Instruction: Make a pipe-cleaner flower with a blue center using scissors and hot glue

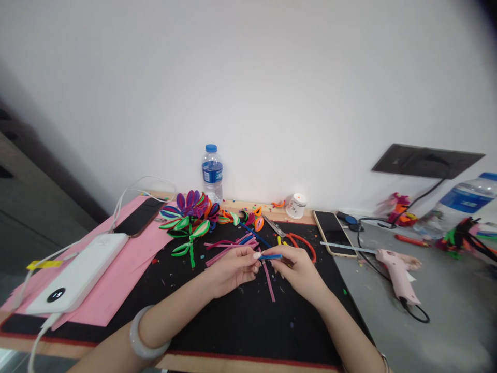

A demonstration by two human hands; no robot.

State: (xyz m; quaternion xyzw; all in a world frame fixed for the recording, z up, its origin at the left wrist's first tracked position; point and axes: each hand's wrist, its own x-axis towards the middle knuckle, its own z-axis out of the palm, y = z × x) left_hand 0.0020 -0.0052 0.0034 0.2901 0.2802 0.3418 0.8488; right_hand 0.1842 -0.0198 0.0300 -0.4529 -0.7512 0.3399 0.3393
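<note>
A pale wall (pixel 252 93) rises behind the wooden desk (pixel 70 350), where a black mat (pixel 233 326) edged in red is spread. Above the mat I see the left hand (pixel 238 267) pinching one end of a short blue strip (pixel 271 256), while the right hand (pixel 297 267) grips the other end. A pink strip (pixel 268 282) slants just below the hands. Beyond them lie orange-handled scissors (pixel 276 228) and a cluster of bright looped flowers (pixel 190 204), with a water bottle (pixel 212 173) upright behind. Off to the right, a pink glue gun (pixel 396 272) rests on a grey surface (pixel 446 342).
</note>
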